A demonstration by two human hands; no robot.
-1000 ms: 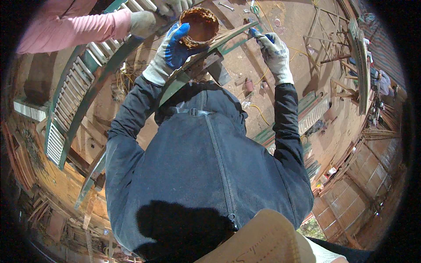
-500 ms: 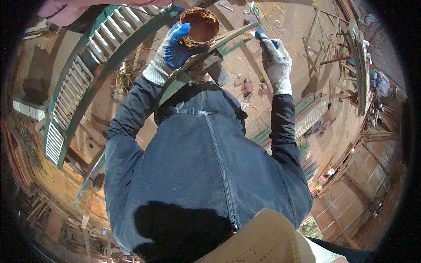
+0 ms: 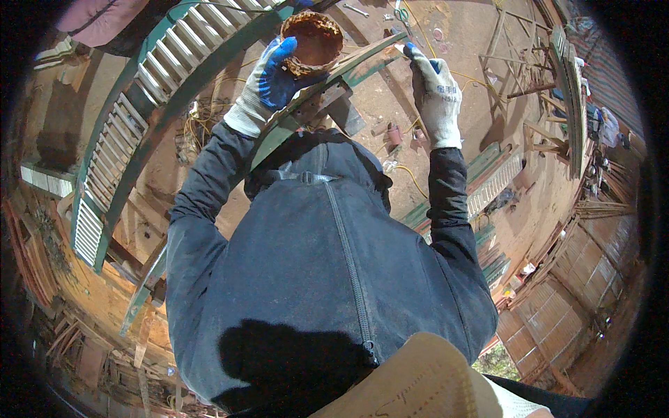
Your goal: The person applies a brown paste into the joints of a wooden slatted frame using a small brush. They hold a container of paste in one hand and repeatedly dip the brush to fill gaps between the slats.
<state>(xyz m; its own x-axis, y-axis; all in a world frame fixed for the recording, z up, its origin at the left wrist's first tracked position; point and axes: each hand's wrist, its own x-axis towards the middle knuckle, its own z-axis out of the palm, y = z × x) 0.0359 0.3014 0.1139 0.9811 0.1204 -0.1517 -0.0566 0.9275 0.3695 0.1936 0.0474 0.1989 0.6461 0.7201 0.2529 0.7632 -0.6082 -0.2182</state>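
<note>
My left hand point(image 3: 272, 80), in a white glove with a blue palm, is raised and grips a round, rust-brown bowl point(image 3: 313, 42) by its rim. Just under the bowl runs a long, curved strip point(image 3: 362, 59) painted green, rising from lower left to upper right. My right hand point(image 3: 435, 90), in the same kind of glove, pinches the strip's upper end with its blue fingertips. Whether something small is also between those fingers is not visible. My dark zipped jacket fills the middle of the view.
A large green arched frame with white louvre slats point(image 3: 139, 118) lies at the left. Another person's pink sleeve point(image 3: 97, 17) shows at the top left. On the dirt floor lie a yellow cable point(image 3: 411, 174) and green slatted panels point(image 3: 488, 181). Bare wooden frames point(image 3: 529, 63) stand at the right.
The other person's gloved hand, which reached to the bowl a second ago, has drawn back to the top left. My own hands have stayed at the bowl and strip.
</note>
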